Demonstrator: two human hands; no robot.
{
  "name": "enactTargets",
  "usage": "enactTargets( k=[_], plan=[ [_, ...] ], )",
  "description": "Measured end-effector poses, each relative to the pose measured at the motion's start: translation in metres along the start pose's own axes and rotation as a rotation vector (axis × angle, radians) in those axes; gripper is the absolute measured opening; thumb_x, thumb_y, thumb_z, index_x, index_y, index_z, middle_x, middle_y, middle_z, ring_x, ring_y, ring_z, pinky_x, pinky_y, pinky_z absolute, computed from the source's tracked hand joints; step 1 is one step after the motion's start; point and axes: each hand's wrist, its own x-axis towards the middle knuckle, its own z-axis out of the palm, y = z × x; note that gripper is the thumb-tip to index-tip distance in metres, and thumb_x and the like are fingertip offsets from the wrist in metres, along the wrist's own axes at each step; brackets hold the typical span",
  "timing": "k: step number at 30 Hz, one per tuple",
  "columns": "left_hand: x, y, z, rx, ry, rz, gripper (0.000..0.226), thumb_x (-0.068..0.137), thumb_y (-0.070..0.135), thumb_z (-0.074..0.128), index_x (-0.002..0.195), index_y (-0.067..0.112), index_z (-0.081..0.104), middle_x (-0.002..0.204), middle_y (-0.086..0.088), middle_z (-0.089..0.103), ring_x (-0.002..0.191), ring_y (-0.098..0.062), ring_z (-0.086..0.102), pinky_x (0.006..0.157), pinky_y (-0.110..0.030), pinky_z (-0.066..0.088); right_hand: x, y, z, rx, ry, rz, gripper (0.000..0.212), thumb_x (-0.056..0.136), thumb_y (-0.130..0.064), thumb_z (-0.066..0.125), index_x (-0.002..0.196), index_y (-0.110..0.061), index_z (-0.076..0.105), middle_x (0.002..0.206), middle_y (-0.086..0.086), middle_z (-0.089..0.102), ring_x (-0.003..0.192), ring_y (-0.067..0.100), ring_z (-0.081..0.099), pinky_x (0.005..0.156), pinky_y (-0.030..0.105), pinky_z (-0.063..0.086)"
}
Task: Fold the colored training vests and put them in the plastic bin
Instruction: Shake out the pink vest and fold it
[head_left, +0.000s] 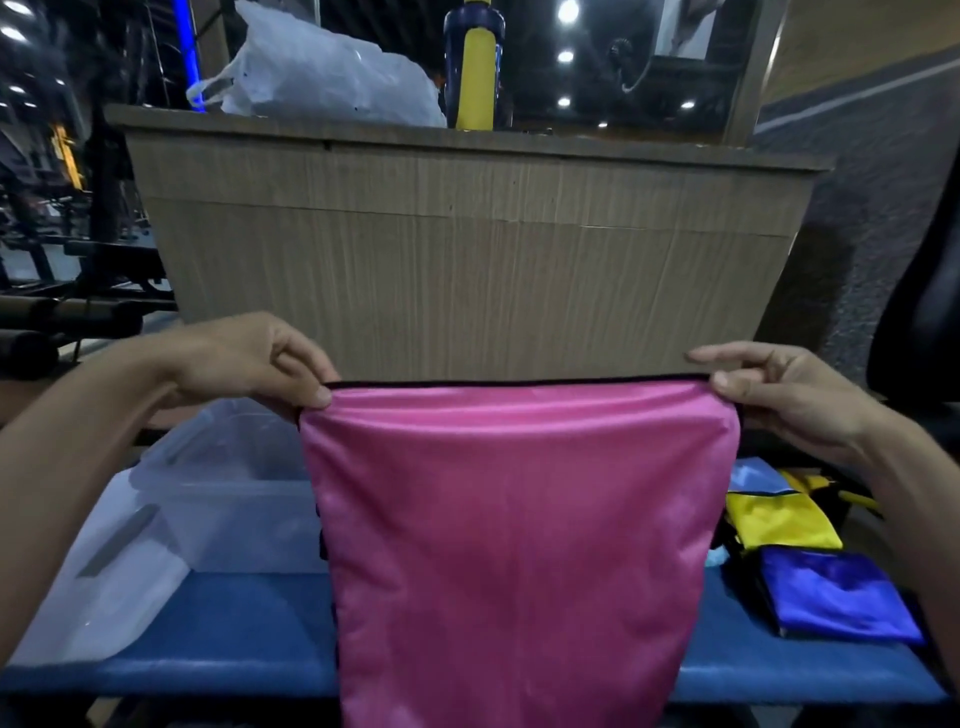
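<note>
Pink vest (519, 519) hangs in front of me, held up by its top edge, which carries a black trim running straight between my two hands. My left hand (249, 358) has its grip pinched on the top left corner, thumb and fingers curled over the trim. My right hand (779, 395) pinches the top right corner the same way, thumb on the near side, index finger stretched out along the edge. The cloth falls flat and wide, its lower part running past the bottom of the view.

Below it lies the blue desk (234, 639). On the left of the desk sits the clear plastic bin (218, 493); the vest hangs in front of its right side and hides that part. I cannot tell whether anything lies inside it. On the right of the desk, partly behind the vest, are a yellow vest (779, 525), a folded blue vest (836, 592) nearer to me, and a light blue piece (753, 475) just behind the yellow one.

Beyond stands a wooden counter (467, 270), with a white plastic bag (322, 73) and a yellow and dark blue bottle (474, 67) on top.
</note>
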Motion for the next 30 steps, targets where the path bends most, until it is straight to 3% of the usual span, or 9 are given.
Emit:
enactTargets(
  k=[3, 6, 8, 10, 13, 15, 17, 22, 30],
  plan=[
    [-0.006, -0.009, -0.001, -0.107, -0.045, 0.069, 0.014, 0.082, 0.005, 0.070, 0.094, 0.002, 0.077, 0.099, -0.026, 0.074, 0.088, -0.028, 0.073, 0.078, -0.027, 0.059, -0.003, 0.002, -0.007, -0.066, -0.120, 0.147, 0.089, 0.034, -0.045, 0.104, 0.108, -0.003, 0.076, 0.091, 0.018, 0.076, 0.077, 0.020, 0.073, 0.068, 0.029, 0.062],
    [-0.010, -0.021, -0.001, -0.313, -0.077, 0.175, 0.018, 0.090, -0.010, 0.063, 0.082, 0.003, 0.074, 0.079, -0.017, 0.070, 0.069, -0.019, 0.069, 0.067, -0.025, 0.057, -0.008, 0.008, -0.007, 0.042, -0.197, 0.200, 0.069, 0.035, -0.040, 0.105, 0.086, -0.002, 0.078, 0.079, 0.017, 0.074, 0.067, 0.020, 0.072, 0.061, 0.026, 0.060],
    [-0.006, -0.027, 0.001, -0.471, -0.051, 0.196, 0.007, 0.083, -0.001, 0.074, 0.080, 0.006, 0.072, 0.073, -0.009, 0.066, 0.062, -0.013, 0.064, 0.061, -0.022, 0.055, -0.007, 0.017, -0.003, 0.188, -0.165, 0.147, 0.057, 0.038, -0.041, 0.104, 0.074, -0.009, 0.074, 0.068, 0.008, 0.068, 0.057, 0.013, 0.065, 0.056, 0.021, 0.055],
    [0.008, -0.029, 0.006, -0.565, 0.055, 0.119, 0.023, 0.072, 0.019, 0.090, 0.082, 0.008, 0.073, 0.078, -0.006, 0.066, 0.066, -0.011, 0.063, 0.062, -0.018, 0.055, 0.002, 0.028, 0.011, 0.252, -0.118, 0.175, 0.052, 0.047, -0.040, 0.102, 0.079, -0.013, 0.072, 0.075, 0.006, 0.064, 0.061, 0.011, 0.060, 0.058, 0.022, 0.053],
    [0.030, -0.024, 0.033, -0.385, 0.293, -0.064, 0.015, 0.088, 0.010, 0.074, 0.073, 0.011, 0.074, 0.075, -0.004, 0.064, 0.064, -0.011, 0.057, 0.051, -0.015, 0.049, 0.013, 0.041, 0.047, 0.167, 0.011, 0.302, 0.059, 0.046, -0.038, 0.100, 0.092, -0.006, 0.078, 0.095, 0.017, 0.071, 0.073, 0.017, 0.067, 0.068, 0.030, 0.058],
    [0.037, -0.011, 0.069, -0.349, 0.320, -0.087, 0.021, 0.091, 0.004, 0.068, 0.072, 0.012, 0.071, 0.068, -0.002, 0.059, 0.056, -0.008, 0.051, 0.042, -0.015, 0.042, 0.012, 0.039, 0.084, 0.084, 0.108, 0.301, 0.044, 0.063, -0.036, 0.093, 0.091, -0.006, 0.074, 0.093, 0.019, 0.068, 0.071, 0.019, 0.063, 0.065, 0.030, 0.054],
    [0.038, 0.006, 0.112, -0.391, 0.254, -0.028, 0.021, 0.090, 0.003, 0.070, 0.072, 0.015, 0.070, 0.069, -0.003, 0.059, 0.054, -0.007, 0.051, 0.043, -0.017, 0.042, 0.006, 0.036, 0.132, 0.010, 0.120, 0.223, 0.017, 0.086, -0.023, 0.079, 0.080, -0.011, 0.068, 0.076, 0.012, 0.063, 0.060, 0.016, 0.055, 0.054, 0.025, 0.046],
    [0.040, 0.031, 0.168, -0.492, 0.232, 0.031, 0.003, 0.092, 0.008, 0.071, 0.091, 0.009, 0.069, 0.082, -0.010, 0.074, 0.067, -0.012, 0.067, 0.059, -0.029, 0.057, -0.001, 0.042, 0.209, -0.170, 0.211, 0.025, 0.026, 0.087, -0.030, 0.075, 0.073, -0.009, 0.067, 0.067, 0.011, 0.071, 0.057, 0.016, 0.056, 0.056, 0.032, 0.044],
    [0.030, 0.032, 0.174, -0.501, 0.335, 0.009, 0.012, 0.092, 0.008, 0.071, 0.101, 0.000, 0.070, 0.079, -0.013, 0.071, 0.070, -0.018, 0.065, 0.063, -0.030, 0.061, -0.024, 0.029, 0.221, -0.397, 0.272, -0.069, 0.018, 0.092, -0.024, 0.069, 0.076, -0.018, 0.063, 0.061, -0.006, 0.071, 0.057, 0.008, 0.059, 0.064, 0.026, 0.044]
  ],
)
